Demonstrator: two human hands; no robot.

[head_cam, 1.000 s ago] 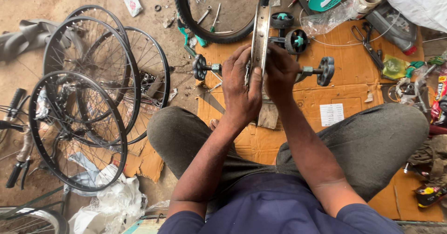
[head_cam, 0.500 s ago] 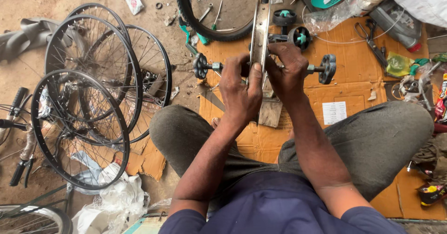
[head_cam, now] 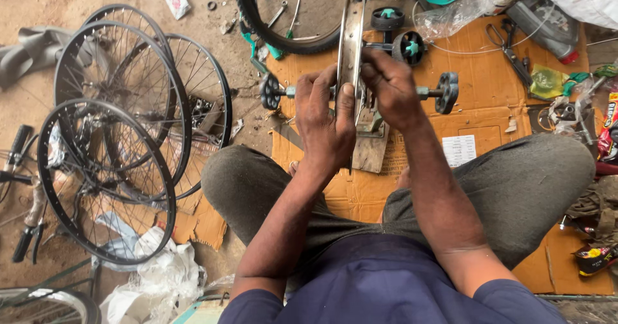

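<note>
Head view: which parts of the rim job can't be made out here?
- Rim: seen edge-on, so its spokes and hub are hidden; its near part is covered by the left hand and right hand.
- Right fingertips: behind the rim, so what they pinch cannot be told.
- Stand: mostly under the hands.
- Tyre: top cut off by the frame edge.

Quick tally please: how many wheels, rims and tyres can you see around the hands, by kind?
Spoked wheels stacked on the ground: 3
Bare metal rim, held upright by left hand and right hand: 1
Black tyre lying behind the rim: 1
Small black roller wheels: 4
Total: 9
</note>
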